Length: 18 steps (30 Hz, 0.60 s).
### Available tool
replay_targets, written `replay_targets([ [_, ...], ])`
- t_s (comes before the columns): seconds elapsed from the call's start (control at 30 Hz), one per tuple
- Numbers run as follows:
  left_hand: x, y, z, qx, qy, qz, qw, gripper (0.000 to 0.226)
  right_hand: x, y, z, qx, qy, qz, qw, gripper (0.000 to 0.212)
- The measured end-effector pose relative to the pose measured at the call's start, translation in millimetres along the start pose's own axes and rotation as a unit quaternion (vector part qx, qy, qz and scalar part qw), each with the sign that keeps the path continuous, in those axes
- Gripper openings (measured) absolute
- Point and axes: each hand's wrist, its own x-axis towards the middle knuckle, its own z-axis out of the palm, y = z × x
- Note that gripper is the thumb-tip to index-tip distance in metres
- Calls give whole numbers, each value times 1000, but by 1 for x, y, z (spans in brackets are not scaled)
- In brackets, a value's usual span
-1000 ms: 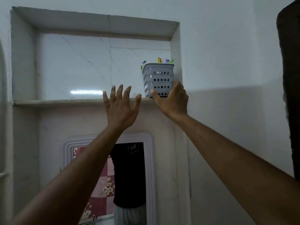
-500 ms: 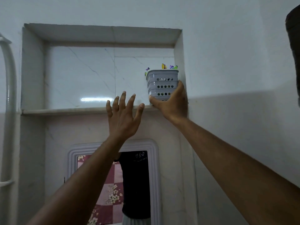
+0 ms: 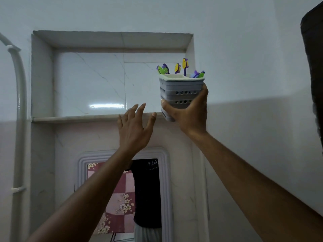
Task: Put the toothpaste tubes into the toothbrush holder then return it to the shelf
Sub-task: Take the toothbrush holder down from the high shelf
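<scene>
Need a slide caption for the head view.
Right hand holds the toothbrush holder off the shelf; left hand open.

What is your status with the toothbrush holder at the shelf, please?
Right hand shut on toothbrush holder, held in front of the shelf. Left hand open, empty. No toothpaste tubes visible. Nothing in the way.

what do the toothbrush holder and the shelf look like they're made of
Toothbrush holder: likely moulded plastic, matte grey, judging by its rows of punched round holes and thin stepped rim. Shelf: looks like polished marble or marble-look tile, pale with faint grey veins; the wall behind it shows a glossy light reflection.
</scene>
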Motion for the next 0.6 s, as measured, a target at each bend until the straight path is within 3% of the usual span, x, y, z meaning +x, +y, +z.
replay_targets([
  [0.3, -84, -2, -25, -22, -45, 31, 998, 69, -86, 17, -50, 51, -32, -6, 998, 125],
  [0.5, -173, -23, -29, -37, -107, -6, 994, 57, -180, 34, -81, 52, -69, 75, 993, 124],
  [0.6, -228, -37, -31, -28, -143, -38, 989, 64, -237, 49, -100, 31, -89, 125, 988, 125],
])
